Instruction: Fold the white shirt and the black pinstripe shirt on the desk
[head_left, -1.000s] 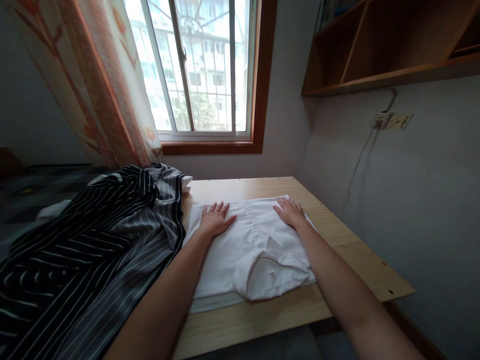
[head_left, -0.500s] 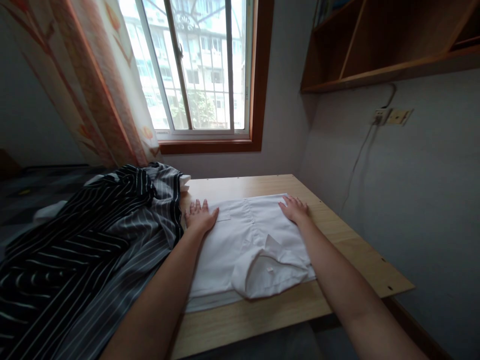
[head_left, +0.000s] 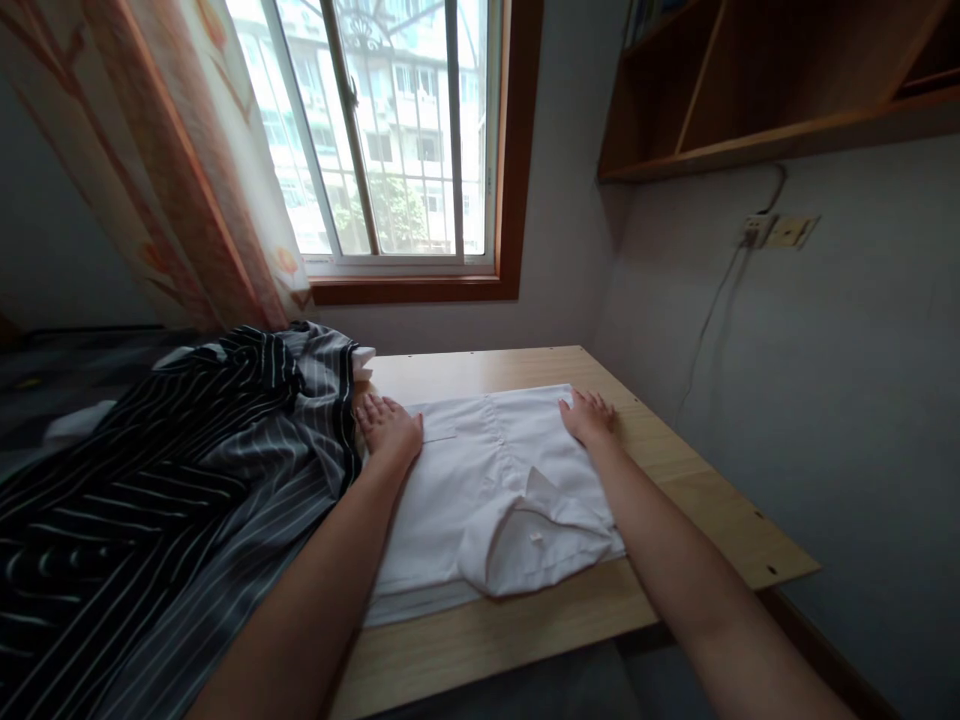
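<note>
A folded white shirt lies flat on a light wooden board, its collar toward me and a line of buttons up the middle. My left hand rests at the shirt's far left corner, fingers spread and angled left. At the far right corner, my right hand lies over the edge of the cloth with its fingers apart. Neither hand grips anything.
A heap of black and grey striped cloth lies left of the shirt. The wooden board reaches to the right wall. Behind are a window and a curtain; a wooden shelf hangs at upper right.
My left hand has turned and shifted a little to the left, its thumb now nearer the other fingers. My right hand stays at the same corner. The view has moved slightly.
</note>
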